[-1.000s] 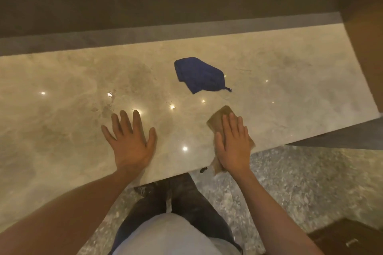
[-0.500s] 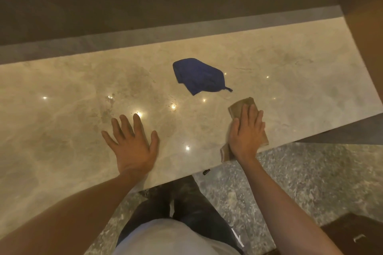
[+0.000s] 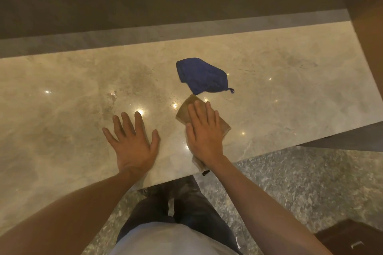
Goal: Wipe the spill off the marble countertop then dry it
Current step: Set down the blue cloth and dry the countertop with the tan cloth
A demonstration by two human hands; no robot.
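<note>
Two cloths: a tan cloth (image 3: 204, 124) under the right hand, a blue cloth (image 3: 202, 76) lying loose just beyond it – near, not quite touching as far as I can tell.
Right hand (image 3: 204, 132): flat on the tan cloth, palm down, fingers (image 3: 199, 111) straight and held close together, pressing rather than pinching; the cloth's near end trails toward the counter's front edge.
Left hand (image 3: 133, 143): bare on the stone, fingers (image 3: 126, 122) fanned wide apart, holding nothing – it looks like a brace.
Countertop (image 3: 290, 109): polished beige marble with cloudy grey-brown veining, glossy enough to mirror small ceiling lights as bright dots.
Spill: hard to pick out; a small wet-looking glint and faint smears (image 3: 113, 95) sit left of the blue cloth, beyond the left hand's fingertips.
Progress: my reading is that wiping is under way, with the tan cloth working the area near the front edge; the smeared patch to the left looks not yet reached.
Left to do: finish the wipe across that patch, then dry – probably with the blue cloth, which lies unused.
Textures: tan cloth thin, folded into a rough rectangle, soft-edged; blue cloth thicker, crumpled, with a small hanging loop at one corner.
Floor (image 3: 300, 182): speckled grey stone below the counter's edge.
</note>
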